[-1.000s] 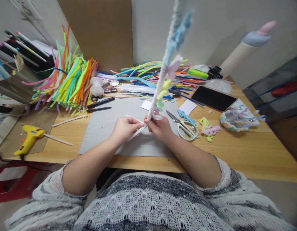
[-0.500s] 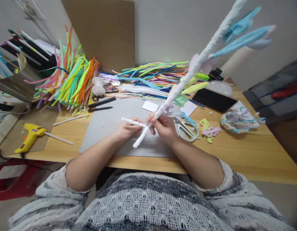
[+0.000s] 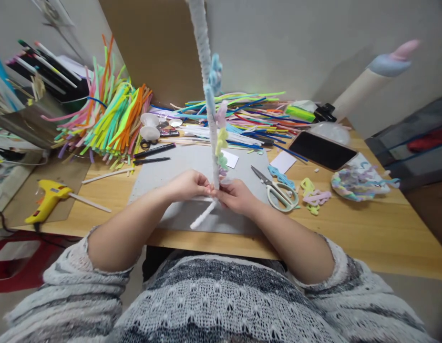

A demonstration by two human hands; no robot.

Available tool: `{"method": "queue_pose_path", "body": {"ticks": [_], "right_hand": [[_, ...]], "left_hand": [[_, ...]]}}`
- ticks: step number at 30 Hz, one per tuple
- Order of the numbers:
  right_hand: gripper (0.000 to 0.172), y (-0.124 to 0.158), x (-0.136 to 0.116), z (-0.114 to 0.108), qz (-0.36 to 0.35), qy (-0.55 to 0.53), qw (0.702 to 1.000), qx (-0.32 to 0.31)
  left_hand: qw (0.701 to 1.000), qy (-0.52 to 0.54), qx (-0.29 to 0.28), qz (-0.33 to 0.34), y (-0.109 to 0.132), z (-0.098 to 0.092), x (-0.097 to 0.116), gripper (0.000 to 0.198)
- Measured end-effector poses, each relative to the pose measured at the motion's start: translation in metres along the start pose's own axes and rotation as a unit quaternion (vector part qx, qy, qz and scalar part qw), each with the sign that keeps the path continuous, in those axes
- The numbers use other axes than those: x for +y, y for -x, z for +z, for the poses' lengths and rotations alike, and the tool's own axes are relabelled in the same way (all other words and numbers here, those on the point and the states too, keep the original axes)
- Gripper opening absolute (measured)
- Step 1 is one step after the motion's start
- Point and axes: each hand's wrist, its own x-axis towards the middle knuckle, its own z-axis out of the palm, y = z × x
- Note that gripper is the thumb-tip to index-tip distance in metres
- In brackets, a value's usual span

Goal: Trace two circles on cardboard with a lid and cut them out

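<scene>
A long white stem wrapped in fuzzy pipe cleaner [image 3: 203,52] stands nearly upright before me, its top cut off by the view. Blue, pink, yellow and green pipe-cleaner shapes [image 3: 221,138] run along its right side. My right hand [image 3: 237,196] is closed on the stem near its base. From the left, my left hand [image 3: 192,186] pinches the same spot, fingertips meeting the right hand's. Below the hands, a white fuzzy end [image 3: 202,214] slants down to the left. Both hands are above a grey cutting mat [image 3: 152,178].
Scissors [image 3: 280,193] lie right of the mat, beside yellow and pink pipe-cleaner pieces [image 3: 313,196] and a phone [image 3: 323,150]. A yellow glue gun [image 3: 47,197] rests at left. Bundled pipe cleaners [image 3: 113,124] stand behind it; loose ones [image 3: 242,114] line the back.
The stem has swung from leaning right to nearly upright. My left hand has moved right to meet the right hand at the stem's base.
</scene>
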Motion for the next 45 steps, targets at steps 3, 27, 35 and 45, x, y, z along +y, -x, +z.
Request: {"method": "queue_pose_path", "body": {"ticks": [3,27,35,45], "right_hand": [[0.027,-0.003,0.004,0.003,0.035,-0.011,0.996,0.077],[0.025,0.007,-0.011,0.0,-0.013,-0.118,0.985,0.129],[0.034,0.005,-0.007,-0.004,0.012,-0.074,0.997,-0.024],[0.022,0.004,-0.008,-0.001,-0.028,0.031,0.996,0.084]], "left_hand": [[0.993,-0.052,0.097,0.043,0.006,0.013,0.007,0.011],[0.974,0.225,-0.008,0.008,0.005,0.024,-0.019,0.025],[0.995,-0.002,-0.065,0.081,0.007,-0.014,0.01,0.01],[0.922,-0.294,0.044,0.248,0.022,-0.001,0.019,0.013]]}}
